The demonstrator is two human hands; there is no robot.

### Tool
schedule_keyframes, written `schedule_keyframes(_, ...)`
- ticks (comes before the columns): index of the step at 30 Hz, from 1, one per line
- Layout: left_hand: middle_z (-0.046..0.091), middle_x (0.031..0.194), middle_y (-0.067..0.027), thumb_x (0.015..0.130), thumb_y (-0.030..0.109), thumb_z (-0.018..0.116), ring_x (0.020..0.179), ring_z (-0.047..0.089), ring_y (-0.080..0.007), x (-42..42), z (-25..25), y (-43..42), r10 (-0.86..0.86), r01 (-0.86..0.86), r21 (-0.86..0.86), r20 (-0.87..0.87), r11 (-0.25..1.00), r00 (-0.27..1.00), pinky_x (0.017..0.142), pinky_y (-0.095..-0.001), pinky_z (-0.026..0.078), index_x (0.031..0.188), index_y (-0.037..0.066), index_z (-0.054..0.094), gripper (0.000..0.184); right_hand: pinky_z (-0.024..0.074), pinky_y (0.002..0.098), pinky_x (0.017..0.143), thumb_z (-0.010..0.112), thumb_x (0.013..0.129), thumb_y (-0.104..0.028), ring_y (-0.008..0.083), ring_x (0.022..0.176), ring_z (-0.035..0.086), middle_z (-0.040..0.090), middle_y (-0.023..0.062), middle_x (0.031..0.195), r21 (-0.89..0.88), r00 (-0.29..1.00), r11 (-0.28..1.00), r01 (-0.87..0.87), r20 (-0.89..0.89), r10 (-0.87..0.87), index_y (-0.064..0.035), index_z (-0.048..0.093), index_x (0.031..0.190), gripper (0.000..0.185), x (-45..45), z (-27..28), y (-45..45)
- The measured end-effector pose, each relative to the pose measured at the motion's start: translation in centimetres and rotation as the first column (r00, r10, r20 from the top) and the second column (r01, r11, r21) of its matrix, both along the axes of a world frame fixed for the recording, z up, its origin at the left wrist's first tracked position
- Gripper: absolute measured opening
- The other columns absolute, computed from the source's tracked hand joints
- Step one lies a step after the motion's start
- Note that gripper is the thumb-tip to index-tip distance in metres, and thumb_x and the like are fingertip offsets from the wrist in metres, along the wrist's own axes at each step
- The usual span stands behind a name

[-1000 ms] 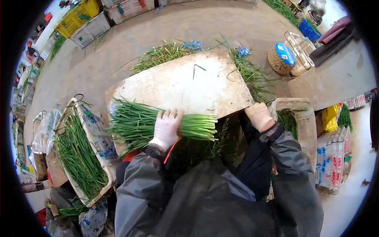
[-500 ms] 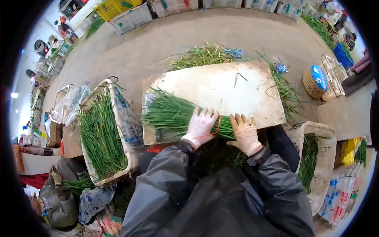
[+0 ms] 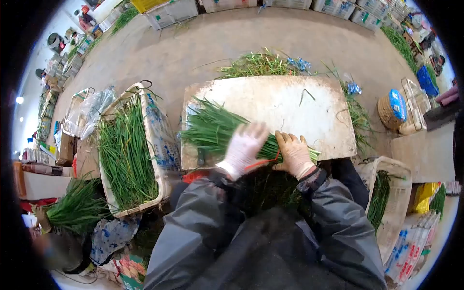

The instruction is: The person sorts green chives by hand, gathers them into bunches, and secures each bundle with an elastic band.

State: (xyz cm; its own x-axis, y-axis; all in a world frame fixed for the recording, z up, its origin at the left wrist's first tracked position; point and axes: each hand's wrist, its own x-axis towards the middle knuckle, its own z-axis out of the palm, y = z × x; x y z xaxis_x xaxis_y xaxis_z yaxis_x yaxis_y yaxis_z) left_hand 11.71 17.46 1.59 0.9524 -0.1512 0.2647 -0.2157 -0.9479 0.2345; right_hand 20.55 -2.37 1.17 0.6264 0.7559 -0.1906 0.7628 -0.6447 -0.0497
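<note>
Nearest, two grey sleeves [image 3: 191, 217] reach forward from the person's dark-clad body, ending in two gloved hands at the near edge of a worn, pale table [image 3: 326, 121]. The right hand [image 3: 296, 155] holds a bunch of green stalks [image 3: 212, 126] close to its pale cut ends, fingers over the top and thumb on the near side. The left hand [image 3: 245, 147] lies over the bunch just beside it, blurred, so whether it grips cannot be told. A red tie [image 3: 256, 164] runs between the two hands. The bunch lies across the table's near left part, leafy end pointing left, with a small dark object [image 3: 201, 155] beside it.

To the left stands a pale basket [image 3: 157, 166] full of greens [image 3: 125, 154]; lower left, loose greens [image 3: 79, 205] are near another person's blurred arm. To the right, a second basket [image 3: 407, 171] holds fewer greens [image 3: 380, 195].

Beyond the table's far edge, a heap of clippings [image 3: 258, 64] and blue plastic scraps [image 3: 299, 64] lie on the floor [image 3: 159, 63]. A wicker basket [image 3: 388, 113] stands farther right. Farthest, white crates [image 3: 171, 14] line up beside a yellow one.
</note>
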Motion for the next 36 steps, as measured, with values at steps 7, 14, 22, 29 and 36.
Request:
schedule_keyframes(7,0.076,0.086,-0.0079,0.093,0.01,0.074,0.076,0.069,-0.0128,-4.7,1.0,8.8,0.633,-0.463,-0.767,-0.096,0.445,0.768,0.074,-0.0281,0.055,0.098,-0.002,0.074,0.013,0.0393,0.0568,0.113,0.093,0.064,-0.056,0.0305,0.137,0.051,0.054,0.0135,0.148,-0.012,0.996,1.0,-0.001,-0.089,0.0,-0.0076,0.032,0.158,0.123,0.3,0.1,-0.2)
schedule_keyframes(14,0.075,0.084,-0.0157,0.095,0.033,0.071,0.075,0.072,-0.0269,-6.7,-2.2,9.5,0.692,-0.743,-0.489,-0.329,0.458,0.643,0.074,-0.0371,0.054,0.098,0.003,0.076,0.031,0.0408,0.0535,0.113,0.092,0.065,-0.054,0.0302,0.135,0.054,0.055,0.0133,0.146,-0.007,0.995,1.0,0.009,-0.103,-0.01,-0.0067,0.034,0.157,0.119,0.3,0.8,-0.2)
schedule_keyframes(22,0.076,0.099,-0.0192,0.089,0.061,0.069,0.096,0.072,-0.0375,-5.9,-1.6,8.7,0.612,-0.811,-0.203,-0.562,0.549,0.556,0.087,-0.0454,0.054,0.102,0.008,0.08,0.055,0.0476,0.0481,0.103,0.091,0.067,-0.056,0.0281,0.125,0.06,0.06,0.0102,0.135,0.024,0.999,1.0,-0.017,-0.034,0.018,-0.0056,0.037,0.156,0.116,0.1,0.3,-0.5)
schedule_keyframes(29,0.075,0.084,-0.0192,0.088,0.043,0.074,0.081,0.072,-0.0342,-6.3,-4.4,7.7,0.583,-0.713,-0.478,-0.416,0.513,0.698,0.077,-0.0421,0.055,0.091,0.003,0.078,0.041,0.0481,0.0461,0.103,0.092,0.066,-0.054,0.0295,0.125,0.06,0.06,0.0112,0.137,0.042,0.998,0.999,-0.013,-0.054,0.015,-0.0061,0.036,0.156,0.116,0.3,0.3,-0.6)
schedule_keyframes(36,0.076,0.097,-0.0066,0.101,0.029,0.066,0.082,0.068,-0.0128,-5.8,1.1,3.3,0.331,-0.45,-0.892,-0.437,-0.043,0.836,0.07,-0.0272,0.051,0.104,0.005,0.075,0.026,0.0501,0.0456,0.099,0.094,0.062,-0.046,0.0323,0.119,0.063,0.063,0.0132,0.129,0.114,0.993,0.993,0.007,-0.12,0.007,-0.0063,0.042,0.151,0.11,0.5,0.0,-0.8)
